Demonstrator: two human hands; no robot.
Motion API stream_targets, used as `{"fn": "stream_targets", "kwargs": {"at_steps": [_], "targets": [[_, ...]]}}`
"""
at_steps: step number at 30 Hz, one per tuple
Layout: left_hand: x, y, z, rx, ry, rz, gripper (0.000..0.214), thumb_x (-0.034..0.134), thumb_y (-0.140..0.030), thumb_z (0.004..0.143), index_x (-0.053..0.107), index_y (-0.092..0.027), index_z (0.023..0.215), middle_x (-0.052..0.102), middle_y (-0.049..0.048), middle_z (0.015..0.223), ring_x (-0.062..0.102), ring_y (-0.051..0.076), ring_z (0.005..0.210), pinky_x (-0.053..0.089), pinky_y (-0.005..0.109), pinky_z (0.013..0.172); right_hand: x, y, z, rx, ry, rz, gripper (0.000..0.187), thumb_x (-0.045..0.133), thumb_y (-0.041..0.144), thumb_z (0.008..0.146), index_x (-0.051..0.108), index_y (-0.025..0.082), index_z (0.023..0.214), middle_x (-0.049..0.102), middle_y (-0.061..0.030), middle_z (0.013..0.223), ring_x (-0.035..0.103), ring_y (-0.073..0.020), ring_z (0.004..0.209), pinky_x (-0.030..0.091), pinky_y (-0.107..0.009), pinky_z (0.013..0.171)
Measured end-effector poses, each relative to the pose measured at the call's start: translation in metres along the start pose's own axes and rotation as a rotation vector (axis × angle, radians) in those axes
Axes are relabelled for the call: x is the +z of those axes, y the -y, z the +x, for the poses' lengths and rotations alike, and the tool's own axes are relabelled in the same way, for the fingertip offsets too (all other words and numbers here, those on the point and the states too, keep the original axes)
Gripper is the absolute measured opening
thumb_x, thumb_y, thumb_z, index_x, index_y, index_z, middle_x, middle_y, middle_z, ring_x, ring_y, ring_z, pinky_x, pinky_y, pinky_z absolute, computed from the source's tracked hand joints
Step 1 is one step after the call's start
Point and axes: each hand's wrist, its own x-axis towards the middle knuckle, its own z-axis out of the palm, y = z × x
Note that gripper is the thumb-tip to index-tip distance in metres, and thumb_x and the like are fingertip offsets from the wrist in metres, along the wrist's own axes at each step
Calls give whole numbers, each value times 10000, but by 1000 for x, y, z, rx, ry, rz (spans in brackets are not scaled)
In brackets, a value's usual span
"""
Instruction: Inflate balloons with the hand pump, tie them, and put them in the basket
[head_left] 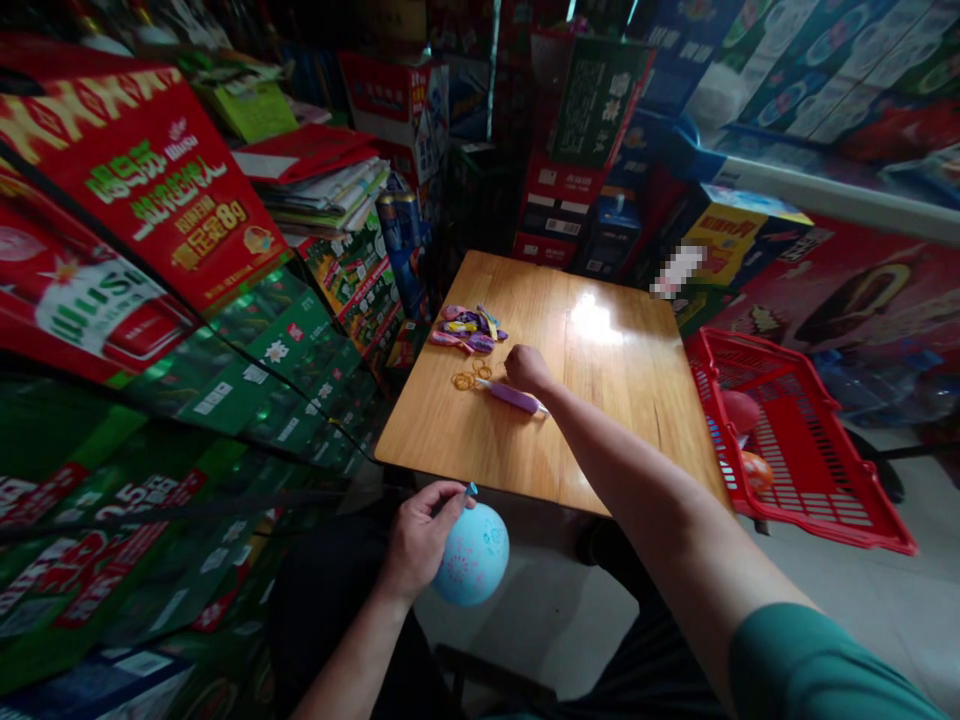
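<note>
My left hand (424,535) pinches the neck of an inflated light-blue balloon (474,560) with pink and blue printing, just in front of the table's near edge. My right hand (528,368) reaches across the wooden table (622,400) with its fingers curled closed; whatever is in them, if anything, is hidden. Beside it lie several yellowish rubber bands (465,381). Just below that hand rests a purple balloon pump (514,397) with white ends. Beyond the bands is a heap of uninflated balloons (466,330), mostly purple and pink.
To the right stands a red plastic basket (814,470) holding a red balloon (741,411) and an orange balloon (756,471). Stacked drink cartons (255,370) wall in the left side. More boxes (559,200) are piled behind the table, with a freezer (840,180) at right.
</note>
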Motion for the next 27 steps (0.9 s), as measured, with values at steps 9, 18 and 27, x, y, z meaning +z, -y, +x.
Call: {"fn": "stream_targets", "kwargs": {"at_steps": [9,18,27], "targets": [[19,-18,-4,-29,-66,-235,327,777,-467,802,759,-183,963,772,92,944,702,237,901,511,328,825,-34,21,-92,-18,-140,224,226,610,235,853,672,149,1052,710,-47,908,607,-140,763,426,-236,672],[44,-41,-33,-22,-11,-378,354,833,-446,748,759,-170,957,748,128,1144,702,210,883,519,298,759,-26,45,-231,-112,-141,583,127,612,229,823,634,179,937,629,6,763,555,-137,685,424,-259,655],[56,-44,-65,-50,28,-369,365,847,-449,719,771,-159,928,757,67,872,668,180,726,508,287,685,-28,52,-289,-13,-37,890,161,631,264,804,627,182,943,649,2,804,607,-141,727,479,-263,683]]}}
